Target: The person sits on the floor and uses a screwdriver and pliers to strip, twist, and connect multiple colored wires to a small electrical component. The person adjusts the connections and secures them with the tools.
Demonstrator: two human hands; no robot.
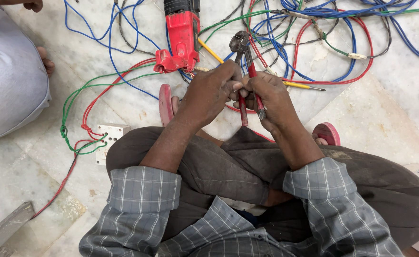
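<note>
Seen from above, the fingers of the left hand (209, 93) were pinched together around something small, probably a wire end, too hidden to name, pressed against the pliers (245, 71) at the middle of the view. The right hand (271, 100) was wrapped tight around the pliers' red handles, squeezing them together, with the dark steel jaws pointing toward twelve o'clock and appearing shut. Both hands met knuckle to knuckle above the person's bent knees, so the grip looked mid-squeeze: the piece was seated in the tool, but whether a cut or strip was finished could not be told. At eleven o'clock from the hands lay a red power drill (181, 35), untouched, with a yellow-handled screwdriver (266, 78) running beneath the hands toward three o'clock. A loose tangle of blue, red and green wires (323, 38) spread from twelve to two o'clock, seemingly unsorted. At nine o'clock, a white switch box (109, 140) sat on the marble floor (385, 119) with green and red wires already twisted into it, suggesting part of the wiring was done. Another person's grey-clad knee (9, 76) filled the ten o'clock corner.
</note>
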